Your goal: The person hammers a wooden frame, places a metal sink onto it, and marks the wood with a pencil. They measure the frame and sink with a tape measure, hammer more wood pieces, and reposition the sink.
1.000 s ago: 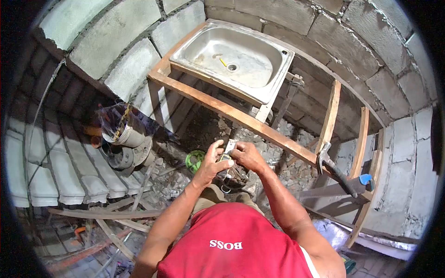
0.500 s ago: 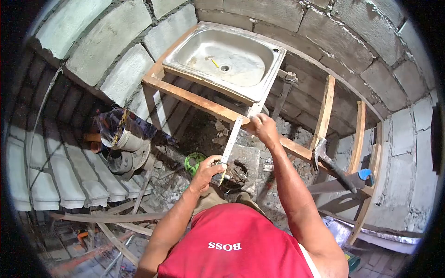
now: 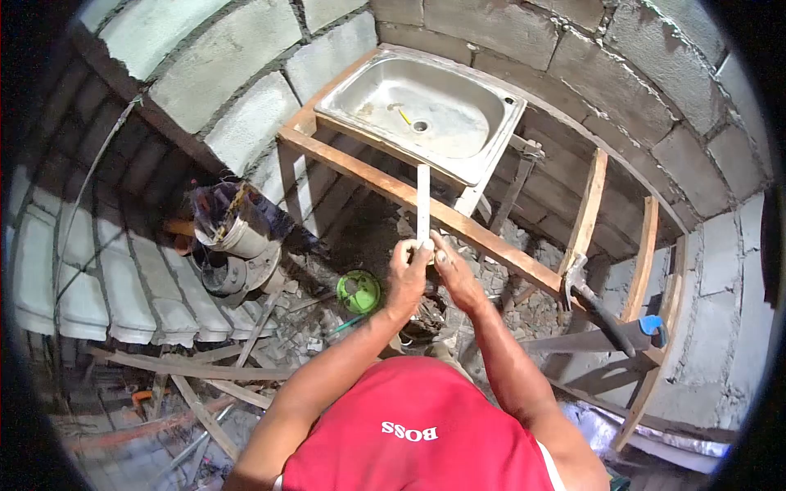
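Observation:
A narrow white ruler (image 3: 423,200) points away from me, its far part crossing over the front wooden rail (image 3: 360,170) of a timber frame. My left hand (image 3: 405,278) is closed around its near end, thumb on top. Close beside it, my right hand (image 3: 458,278) has its fingers curled at the same end of the ruler; the exact grip is partly hidden. Beyond the rail, a stainless steel sink (image 3: 458,135) rests on the frame, with a yellow pencil-like stick (image 3: 404,116) lying in its basin.
A hammer (image 3: 596,307) hangs over the rail on the right, near a handsaw (image 3: 573,340) with a blue-tipped handle. Rubble and a green round container (image 3: 359,291) lie below. To the left stand a bucket (image 3: 243,237) and loose timber (image 3: 196,368). Block walls (image 3: 508,37) enclose the corner.
My right hand has left the rail and come back to the ruler beside my left hand. The ruler's far end has moved from the rail's edge to above and past it.

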### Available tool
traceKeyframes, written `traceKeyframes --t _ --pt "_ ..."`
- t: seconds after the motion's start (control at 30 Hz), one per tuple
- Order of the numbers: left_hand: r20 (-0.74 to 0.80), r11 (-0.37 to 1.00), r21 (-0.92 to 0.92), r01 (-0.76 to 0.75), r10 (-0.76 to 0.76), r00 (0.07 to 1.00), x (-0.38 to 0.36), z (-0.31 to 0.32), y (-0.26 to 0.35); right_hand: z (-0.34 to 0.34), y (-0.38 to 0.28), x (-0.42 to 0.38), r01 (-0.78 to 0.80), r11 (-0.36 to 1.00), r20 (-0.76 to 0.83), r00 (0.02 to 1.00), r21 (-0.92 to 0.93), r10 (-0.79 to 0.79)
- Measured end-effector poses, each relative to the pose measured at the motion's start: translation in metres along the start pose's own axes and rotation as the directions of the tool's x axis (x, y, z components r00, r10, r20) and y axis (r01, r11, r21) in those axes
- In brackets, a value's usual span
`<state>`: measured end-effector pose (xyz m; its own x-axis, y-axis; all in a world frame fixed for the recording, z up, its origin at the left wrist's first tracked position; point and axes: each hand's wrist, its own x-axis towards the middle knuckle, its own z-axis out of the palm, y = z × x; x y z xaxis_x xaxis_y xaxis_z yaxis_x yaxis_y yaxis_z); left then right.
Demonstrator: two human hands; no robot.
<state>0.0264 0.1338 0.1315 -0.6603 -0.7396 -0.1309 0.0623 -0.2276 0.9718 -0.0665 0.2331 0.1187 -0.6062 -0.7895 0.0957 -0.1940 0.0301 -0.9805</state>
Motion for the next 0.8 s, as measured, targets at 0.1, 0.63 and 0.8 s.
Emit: traceKeyframes --t 0.1,0.63,0.8 --pt "-0.012 0.99 0.14 -0.011 0.013 1.0 0.004 0.011 0.003 0.027 -0.013 -0.014 -0.104 0.852 -0.038 0.989 0.513 0.144" --pt "-0.103 0.737 -0.602 0.307 -0.453 0.886 0.247 -0.197 -0.036 -0.028 -0.093 0.096 -0.209 0.942 -0.427 0.901 -0.262 0.081" --pt "-0.202 0.993 -0.095 -0.077 0.056 0.978 0.249 -0.172 0.031 -0.023 -0.071 0.13 -0.153 0.885 -0.413 0.909 -0.441 -0.049"
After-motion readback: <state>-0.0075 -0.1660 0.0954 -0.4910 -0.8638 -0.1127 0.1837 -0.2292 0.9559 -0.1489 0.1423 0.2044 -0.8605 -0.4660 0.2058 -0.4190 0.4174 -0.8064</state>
